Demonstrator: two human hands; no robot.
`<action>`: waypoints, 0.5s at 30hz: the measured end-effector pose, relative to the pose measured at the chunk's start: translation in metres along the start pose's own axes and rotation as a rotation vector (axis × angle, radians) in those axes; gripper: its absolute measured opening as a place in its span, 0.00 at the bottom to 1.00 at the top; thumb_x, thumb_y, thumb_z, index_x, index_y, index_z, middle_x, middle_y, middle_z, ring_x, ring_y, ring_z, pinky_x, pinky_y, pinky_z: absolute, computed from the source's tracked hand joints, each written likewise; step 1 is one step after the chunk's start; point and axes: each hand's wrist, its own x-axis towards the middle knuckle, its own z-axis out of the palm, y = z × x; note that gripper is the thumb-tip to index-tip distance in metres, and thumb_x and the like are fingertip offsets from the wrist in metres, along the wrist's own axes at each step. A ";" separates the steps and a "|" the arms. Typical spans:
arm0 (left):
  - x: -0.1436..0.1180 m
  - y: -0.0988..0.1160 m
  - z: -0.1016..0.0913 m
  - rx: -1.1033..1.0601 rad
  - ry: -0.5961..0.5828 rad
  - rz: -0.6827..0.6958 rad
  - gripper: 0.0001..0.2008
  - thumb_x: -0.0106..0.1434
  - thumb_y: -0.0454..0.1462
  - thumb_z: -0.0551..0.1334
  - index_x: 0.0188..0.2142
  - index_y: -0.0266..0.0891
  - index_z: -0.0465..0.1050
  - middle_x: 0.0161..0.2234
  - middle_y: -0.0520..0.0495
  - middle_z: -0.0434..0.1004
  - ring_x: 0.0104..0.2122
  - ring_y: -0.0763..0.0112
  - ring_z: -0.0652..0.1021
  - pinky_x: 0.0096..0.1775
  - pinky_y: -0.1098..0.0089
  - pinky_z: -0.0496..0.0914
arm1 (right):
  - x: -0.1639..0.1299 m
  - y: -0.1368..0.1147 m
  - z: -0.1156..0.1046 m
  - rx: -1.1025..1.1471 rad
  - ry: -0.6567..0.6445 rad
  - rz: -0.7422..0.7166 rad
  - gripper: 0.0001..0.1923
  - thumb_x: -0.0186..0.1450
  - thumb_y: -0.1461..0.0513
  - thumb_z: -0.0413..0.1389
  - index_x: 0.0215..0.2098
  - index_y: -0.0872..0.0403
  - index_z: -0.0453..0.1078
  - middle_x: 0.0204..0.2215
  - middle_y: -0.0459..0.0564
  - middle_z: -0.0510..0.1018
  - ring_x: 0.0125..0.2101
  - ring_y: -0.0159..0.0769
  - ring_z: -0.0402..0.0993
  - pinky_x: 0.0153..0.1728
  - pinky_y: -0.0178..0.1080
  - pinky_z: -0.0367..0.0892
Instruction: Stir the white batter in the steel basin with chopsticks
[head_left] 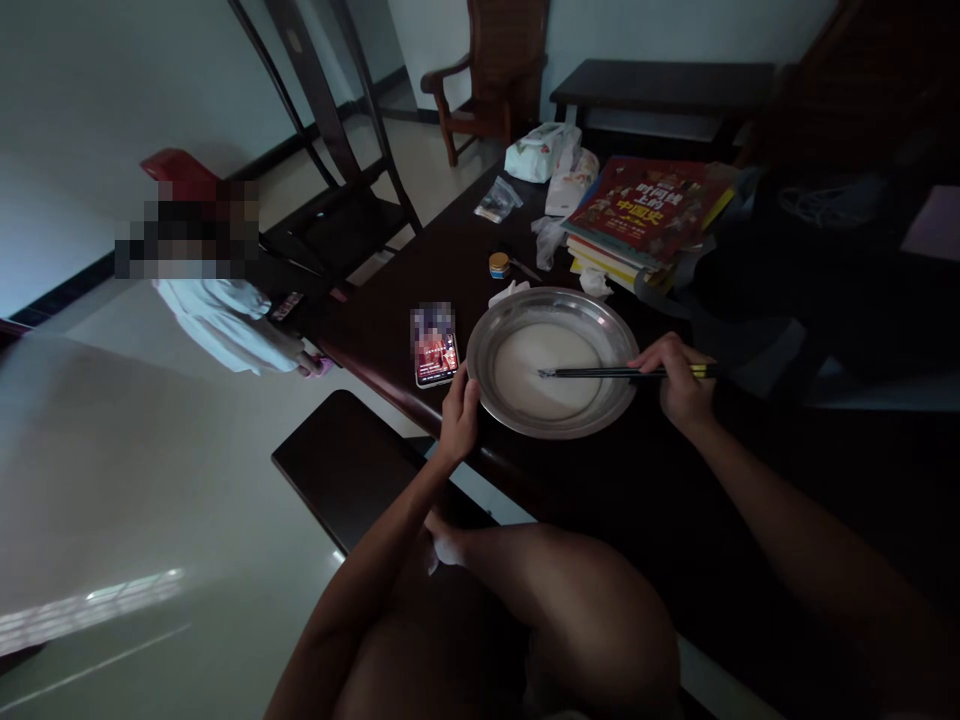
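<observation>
A round metal basin (600, 320) holding pale liquid sits on the dark wooden table (660, 480). My left hand (459, 412) grips the basin's near left rim. My right hand (679, 375) holds a pair of dark chopsticks (600, 372) level over the basin, their tips reaching to about the middle of the liquid. A lit phone (435, 347) lies flat on the table just left of the basin, close to my left hand.
A stack of books (645, 215), plastic bags (541, 150), a small tin (499, 264) and dark clothing (810, 260) crowd the far table. A dark bench (345, 465) stands under my arm. Another person in white (225, 315) is at the left; wooden chairs (491, 70) stand behind.
</observation>
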 end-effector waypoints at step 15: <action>0.000 0.001 0.000 0.022 -0.005 0.011 0.34 0.70 0.60 0.51 0.61 0.39 0.69 0.60 0.37 0.75 0.61 0.54 0.74 0.63 0.56 0.67 | -0.001 0.001 0.000 -0.031 -0.108 -0.034 0.23 0.70 0.46 0.54 0.22 0.46 0.76 0.24 0.45 0.82 0.34 0.41 0.76 0.42 0.49 0.68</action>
